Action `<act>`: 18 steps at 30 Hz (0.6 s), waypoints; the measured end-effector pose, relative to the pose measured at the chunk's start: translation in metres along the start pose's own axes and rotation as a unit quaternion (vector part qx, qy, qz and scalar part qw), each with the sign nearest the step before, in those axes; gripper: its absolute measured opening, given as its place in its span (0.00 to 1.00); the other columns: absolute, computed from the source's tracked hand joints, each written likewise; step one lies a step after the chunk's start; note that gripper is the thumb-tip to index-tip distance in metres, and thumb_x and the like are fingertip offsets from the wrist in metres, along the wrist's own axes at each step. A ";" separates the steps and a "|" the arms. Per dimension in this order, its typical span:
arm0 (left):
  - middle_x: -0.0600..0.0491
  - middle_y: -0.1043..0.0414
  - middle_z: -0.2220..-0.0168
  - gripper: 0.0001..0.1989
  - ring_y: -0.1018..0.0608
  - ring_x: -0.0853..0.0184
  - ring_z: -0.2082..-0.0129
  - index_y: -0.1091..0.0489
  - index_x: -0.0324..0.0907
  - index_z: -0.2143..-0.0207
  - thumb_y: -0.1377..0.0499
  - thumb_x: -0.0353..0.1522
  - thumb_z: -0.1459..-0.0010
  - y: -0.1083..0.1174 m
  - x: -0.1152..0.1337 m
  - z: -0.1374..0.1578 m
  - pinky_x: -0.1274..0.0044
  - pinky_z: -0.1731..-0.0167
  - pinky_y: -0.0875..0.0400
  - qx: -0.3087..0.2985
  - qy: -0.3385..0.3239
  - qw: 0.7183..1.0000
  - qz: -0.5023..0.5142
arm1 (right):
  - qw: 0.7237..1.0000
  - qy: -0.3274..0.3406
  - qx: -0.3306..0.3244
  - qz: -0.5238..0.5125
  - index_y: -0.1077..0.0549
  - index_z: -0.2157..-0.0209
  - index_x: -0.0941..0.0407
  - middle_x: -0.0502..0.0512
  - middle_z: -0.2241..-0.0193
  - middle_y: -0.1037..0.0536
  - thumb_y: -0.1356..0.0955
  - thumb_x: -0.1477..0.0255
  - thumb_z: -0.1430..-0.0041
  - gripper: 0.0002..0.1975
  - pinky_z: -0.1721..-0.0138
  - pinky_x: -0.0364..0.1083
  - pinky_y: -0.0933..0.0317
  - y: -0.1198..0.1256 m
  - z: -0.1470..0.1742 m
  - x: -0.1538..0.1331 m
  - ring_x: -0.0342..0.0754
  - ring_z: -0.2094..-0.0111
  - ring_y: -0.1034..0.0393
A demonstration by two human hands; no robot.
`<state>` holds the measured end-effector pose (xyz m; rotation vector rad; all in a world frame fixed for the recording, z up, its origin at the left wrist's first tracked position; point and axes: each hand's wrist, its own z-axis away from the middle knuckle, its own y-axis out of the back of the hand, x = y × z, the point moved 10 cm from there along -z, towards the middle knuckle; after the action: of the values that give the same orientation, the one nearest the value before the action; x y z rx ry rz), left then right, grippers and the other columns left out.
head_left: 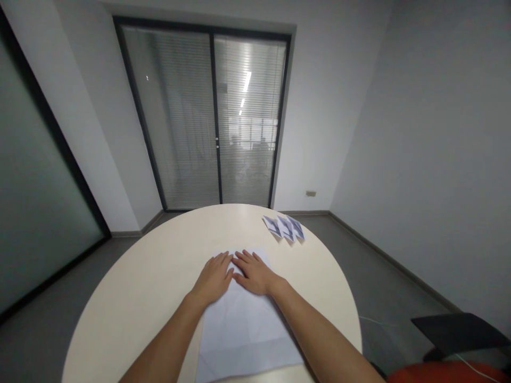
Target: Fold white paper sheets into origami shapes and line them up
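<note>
A large white sheet of paper [247, 332] with faint creases lies on the round table in front of me. My left hand [213, 276] rests flat on its upper left part, fingers stretched out and pointing away from me. Beside it, my right hand [253, 272] lies flat on the upper right part of the sheet, its fingers spread. The two hands nearly meet at the fingertips and thumbs. Parts of the paper's far end are covered by the hands.
The round cream table [139, 298] fills the foreground. Several folded papers with printed pictures [285, 227] lie near its far right edge. A black and red chair [451, 372] stands at the lower right. Behind are a glass door with blinds [247, 165] and white walls.
</note>
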<state>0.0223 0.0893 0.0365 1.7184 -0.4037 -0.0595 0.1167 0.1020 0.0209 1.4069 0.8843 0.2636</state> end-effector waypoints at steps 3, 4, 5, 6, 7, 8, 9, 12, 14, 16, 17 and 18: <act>0.44 0.47 0.29 0.27 0.43 0.55 0.30 0.41 0.41 0.33 0.56 0.39 0.31 -0.021 -0.021 -0.001 0.58 0.33 0.50 -0.032 0.042 0.998 -0.024 | 1.000 -0.012 -0.007 0.003 0.46 0.30 0.54 0.61 0.29 0.50 0.41 0.55 0.31 0.34 0.31 0.63 0.63 -0.001 -0.003 0.005 0.60 0.28 0.60; 0.44 0.47 0.29 0.27 0.44 0.54 0.29 0.41 0.41 0.33 0.56 0.39 0.31 -0.023 -0.026 -0.001 0.56 0.33 0.51 -0.032 0.056 0.997 -0.033 | 1.000 -0.029 -0.005 0.007 0.46 0.30 0.56 0.62 0.29 0.50 0.41 0.54 0.31 0.35 0.31 0.62 0.62 0.000 -0.003 0.011 0.60 0.28 0.60; 0.43 0.47 0.29 0.27 0.43 0.53 0.30 0.41 0.40 0.33 0.56 0.39 0.30 -0.023 -0.030 -0.001 0.55 0.33 0.51 -0.028 0.065 0.997 -0.041 | 0.999 -0.050 0.000 0.013 0.46 0.30 0.58 0.63 0.29 0.51 0.42 0.52 0.31 0.36 0.31 0.61 0.62 0.001 -0.003 0.019 0.60 0.28 0.61; 0.42 0.46 0.30 0.27 0.43 0.52 0.30 0.40 0.39 0.34 0.56 0.39 0.30 -0.021 -0.031 -0.001 0.54 0.33 0.51 -0.019 0.071 0.996 -0.047 | 0.997 -0.075 0.009 0.017 0.47 0.30 0.59 0.64 0.29 0.51 0.42 0.51 0.31 0.37 0.31 0.61 0.63 0.004 -0.002 0.027 0.61 0.28 0.61; 0.41 0.45 0.31 0.27 0.42 0.52 0.30 0.39 0.39 0.34 0.56 0.39 0.30 -0.017 -0.031 0.000 0.54 0.33 0.51 -0.010 0.071 0.996 -0.050 | 0.994 -0.103 0.018 0.021 0.47 0.29 0.59 0.65 0.29 0.51 0.42 0.51 0.31 0.38 0.31 0.62 0.64 0.006 0.000 0.036 0.61 0.28 0.61; 0.41 0.43 0.31 0.26 0.41 0.53 0.31 0.38 0.38 0.35 0.56 0.38 0.30 -0.014 -0.029 0.000 0.55 0.33 0.51 0.000 0.068 0.996 -0.050 | 0.991 -0.128 0.026 0.026 0.48 0.29 0.59 0.65 0.29 0.51 0.43 0.51 0.31 0.38 0.31 0.63 0.65 0.009 0.002 0.044 0.61 0.28 0.61; 0.40 0.41 0.32 0.26 0.40 0.53 0.31 0.38 0.38 0.35 0.56 0.37 0.31 -0.010 -0.025 0.001 0.55 0.33 0.51 0.009 0.062 0.997 -0.048 | 0.988 -0.147 0.034 0.032 0.47 0.29 0.59 0.65 0.29 0.51 0.43 0.51 0.31 0.38 0.31 0.65 0.67 0.012 0.004 0.051 0.62 0.28 0.61; 0.43 0.41 0.32 0.26 0.40 0.54 0.31 0.36 0.41 0.36 0.54 0.40 0.31 -0.007 -0.006 0.005 0.57 0.32 0.52 0.012 0.022 0.999 -0.028 | 0.981 -0.178 0.060 0.049 0.45 0.30 0.59 0.66 0.30 0.48 0.42 0.52 0.31 0.36 0.32 0.67 0.70 0.020 0.006 0.062 0.64 0.28 0.60; 0.45 0.44 0.31 0.27 0.42 0.56 0.30 0.38 0.42 0.34 0.54 0.42 0.31 -0.014 0.007 0.007 0.60 0.32 0.50 -0.017 -0.015 1.000 -0.004 | 0.978 -0.185 0.080 0.060 0.42 0.32 0.59 0.67 0.30 0.46 0.40 0.55 0.31 0.34 0.32 0.66 0.65 0.028 0.005 0.064 0.63 0.29 0.57; 0.46 0.47 0.29 0.28 0.43 0.55 0.29 0.40 0.43 0.33 0.54 0.42 0.31 -0.022 0.010 0.007 0.60 0.32 0.48 -0.033 -0.020 0.999 0.004 | 0.976 -0.173 0.106 0.074 0.38 0.34 0.59 0.66 0.31 0.43 0.39 0.59 0.31 0.30 0.32 0.64 0.63 0.036 0.004 0.059 0.62 0.30 0.54; 0.46 0.47 0.29 0.28 0.44 0.55 0.29 0.41 0.43 0.33 0.55 0.42 0.31 -0.023 0.008 0.005 0.59 0.32 0.49 -0.031 -0.014 0.999 0.002 | 0.978 -0.157 0.117 0.077 0.36 0.35 0.59 0.66 0.32 0.42 0.38 0.61 0.31 0.27 0.32 0.63 0.62 0.039 0.004 0.053 0.60 0.30 0.52; 0.47 0.47 0.29 0.27 0.44 0.55 0.29 0.41 0.43 0.33 0.56 0.40 0.30 -0.023 0.003 0.003 0.59 0.32 0.49 -0.023 0.000 1.000 -0.005 | 0.980 -0.133 0.124 0.077 0.34 0.37 0.58 0.66 0.32 0.40 0.39 0.63 0.30 0.25 0.31 0.61 0.62 0.041 0.003 0.046 0.59 0.30 0.51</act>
<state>0.0298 0.0888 0.0141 1.6748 -0.3920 -0.0754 0.1630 0.1375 0.0412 1.6998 0.6020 0.0787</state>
